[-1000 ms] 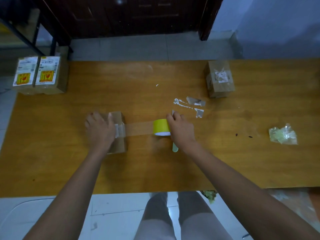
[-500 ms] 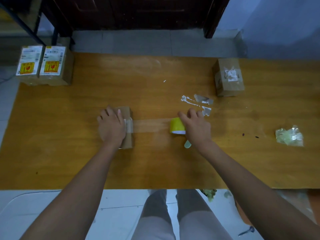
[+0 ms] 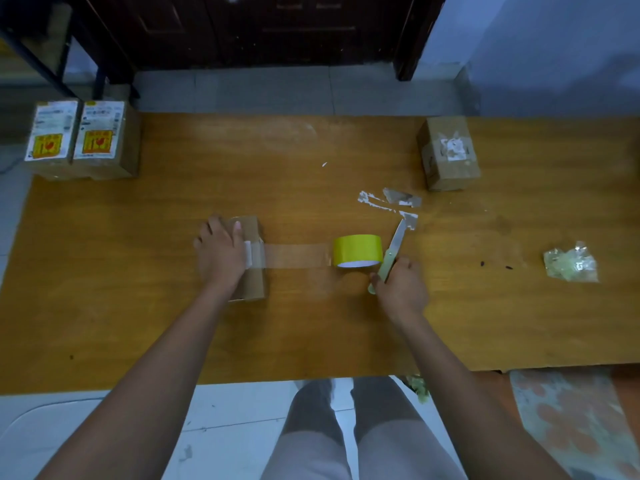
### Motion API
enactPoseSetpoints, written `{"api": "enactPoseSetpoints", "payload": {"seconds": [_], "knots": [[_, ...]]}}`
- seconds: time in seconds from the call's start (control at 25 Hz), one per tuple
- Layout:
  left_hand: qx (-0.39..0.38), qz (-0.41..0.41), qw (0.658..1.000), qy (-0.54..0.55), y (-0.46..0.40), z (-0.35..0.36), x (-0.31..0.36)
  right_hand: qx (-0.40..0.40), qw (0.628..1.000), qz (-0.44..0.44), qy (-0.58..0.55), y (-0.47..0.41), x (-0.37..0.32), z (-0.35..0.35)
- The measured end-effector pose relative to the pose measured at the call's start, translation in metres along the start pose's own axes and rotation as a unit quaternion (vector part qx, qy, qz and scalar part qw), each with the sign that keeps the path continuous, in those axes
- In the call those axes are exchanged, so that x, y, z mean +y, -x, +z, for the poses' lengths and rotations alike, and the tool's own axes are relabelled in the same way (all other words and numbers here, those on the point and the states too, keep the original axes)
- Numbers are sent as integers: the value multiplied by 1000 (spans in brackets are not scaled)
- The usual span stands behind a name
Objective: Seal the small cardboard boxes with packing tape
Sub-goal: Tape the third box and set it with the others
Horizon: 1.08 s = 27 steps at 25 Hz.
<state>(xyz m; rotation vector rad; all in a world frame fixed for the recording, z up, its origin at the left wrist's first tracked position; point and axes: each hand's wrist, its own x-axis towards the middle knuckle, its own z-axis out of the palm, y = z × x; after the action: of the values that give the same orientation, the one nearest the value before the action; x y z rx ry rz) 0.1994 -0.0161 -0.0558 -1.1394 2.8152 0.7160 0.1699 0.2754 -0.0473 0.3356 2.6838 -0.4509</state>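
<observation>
- Cardboard box [image 3: 250,258] sits mid-table, toward the near edge; the left hand [image 3: 221,252] lies flat on top, fingers straight, pinning the box and tape end.
- Clear tape strip [image 3: 296,255] runs taut from the box to the yellow tape roll [image 3: 357,250], which stands on the table.
- Right hand [image 3: 401,284] grips a knife [image 3: 393,251] beside the roll, probably to cut the strip.

i see matt brown cardboard on the box [image 3: 251,251] and glossy clear tape [image 3: 294,256]. the wooden table [image 3: 173,323] at six o'clock looks smooth, faintly shiny.
</observation>
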Motion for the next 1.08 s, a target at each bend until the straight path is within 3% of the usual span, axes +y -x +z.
{"api": "enactPoseSetpoints", "payload": {"seconds": [0.2,0.36,0.52,0.64,1.08], "knots": [[-5,47,998,-42,-2,-3,-3,-8,995,34,-91,-6,23,-12],[28,70,991,-106,6,0,-2,121,968,-45,-215,44,-4,-45],[26,75,991,-108,6,-1,-4,4,986,-150,-70,94,-76,2],[28,89,990,-108,5,-1,-8,-63,980,-187,-7,116,-98,57],[20,86,989,-115,4,-2,-12,-71,975,-210,7,119,-107,96]]}}
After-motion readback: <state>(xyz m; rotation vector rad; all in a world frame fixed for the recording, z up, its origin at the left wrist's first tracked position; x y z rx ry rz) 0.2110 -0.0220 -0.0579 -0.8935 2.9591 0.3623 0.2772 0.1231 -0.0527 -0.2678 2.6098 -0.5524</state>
